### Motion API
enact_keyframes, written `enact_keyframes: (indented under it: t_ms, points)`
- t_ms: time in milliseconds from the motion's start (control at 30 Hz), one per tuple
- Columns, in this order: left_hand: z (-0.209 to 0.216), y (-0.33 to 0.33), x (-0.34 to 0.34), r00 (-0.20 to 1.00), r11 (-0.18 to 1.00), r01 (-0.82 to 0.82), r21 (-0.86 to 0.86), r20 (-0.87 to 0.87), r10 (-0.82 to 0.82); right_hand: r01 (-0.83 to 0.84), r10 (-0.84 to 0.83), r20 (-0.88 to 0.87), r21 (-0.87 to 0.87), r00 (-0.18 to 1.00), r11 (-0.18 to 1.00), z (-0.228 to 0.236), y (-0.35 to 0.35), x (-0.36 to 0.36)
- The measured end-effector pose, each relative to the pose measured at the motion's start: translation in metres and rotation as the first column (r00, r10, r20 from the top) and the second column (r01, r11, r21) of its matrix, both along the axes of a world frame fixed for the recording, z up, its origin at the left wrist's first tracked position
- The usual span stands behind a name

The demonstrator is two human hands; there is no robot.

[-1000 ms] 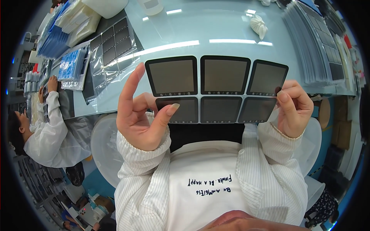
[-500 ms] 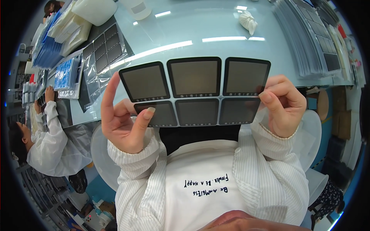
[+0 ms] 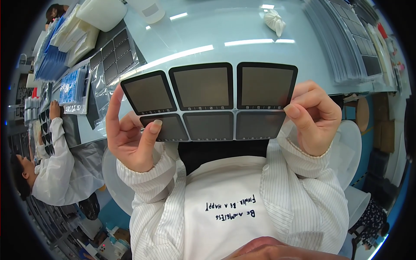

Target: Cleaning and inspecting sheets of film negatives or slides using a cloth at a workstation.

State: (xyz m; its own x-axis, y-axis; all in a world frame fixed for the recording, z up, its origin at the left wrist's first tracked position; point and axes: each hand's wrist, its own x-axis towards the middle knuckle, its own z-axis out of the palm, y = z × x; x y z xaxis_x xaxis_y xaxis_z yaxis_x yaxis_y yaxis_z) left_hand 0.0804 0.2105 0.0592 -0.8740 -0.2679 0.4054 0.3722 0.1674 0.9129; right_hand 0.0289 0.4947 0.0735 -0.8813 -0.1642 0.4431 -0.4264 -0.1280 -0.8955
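Note:
Between my hands is a thin sheet [image 3: 203, 89] with several dark, black-bordered panels in two rows, joined by clear strips. It tilts up above my lap, close to the table's near edge. My left hand [image 3: 132, 138] pinches its left edge, thumb on the front of a lower panel and the index finger stretched along the upper left side. At the right edge, my right hand [image 3: 314, 117] grips the sheet between thumb and curled fingers. The back of the sheet is hidden from me.
On the pale glossy table [image 3: 186, 34] lie a crumpled white wad [image 3: 274, 22] and a white container [image 3: 151, 11]. Stacked clear-wrapped sheets [image 3: 338, 47] stand at the right. More panel sheets [image 3: 115, 54] and blue packs [image 3: 71, 86] are at the left, near a co-worker [image 3: 65, 169].
Both hands have shifted slightly left with the sheet, and its tilt has altered a little. The grip stays the same. At the left, dark panels now show by the co-worker's hands.

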Motion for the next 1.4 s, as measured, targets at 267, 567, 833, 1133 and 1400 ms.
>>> enact_keyframes:
  t_ms: [267, 567, 833, 1133, 1400]
  points:
    - [-0.005, -0.001, -0.005, 0.999, 0.994, 0.041, 0.098, -0.039, -0.038, -0.1, 0.111, 0.059, -0.158, 0.992, 0.982, -0.003, -0.008, -0.001]
    - [-0.02, 0.001, -0.004, 0.988, 0.947, 0.148, 0.285, 0.008, -0.156, 0.218, -0.173, 0.187, -0.257, 0.967, 0.941, 0.004, -0.024, -0.015]
    - [-0.012, -0.007, 0.005, 0.93, 0.946, 0.283, 0.159, 0.196, -0.311, 0.23, -0.211, 0.118, -0.187, 0.97, 0.955, 0.015, -0.02, -0.017]
    - [-0.005, 0.0, 0.005, 0.931, 0.952, 0.245, 0.182, 0.23, -0.283, 0.198, -0.177, 0.123, -0.192, 0.977, 0.961, 0.018, -0.012, -0.014]
    - [0.001, 0.011, 0.007, 0.934, 0.958, 0.24, 0.157, 0.233, -0.272, 0.197, -0.164, 0.152, -0.24, 0.975, 0.951, 0.01, -0.003, -0.016]
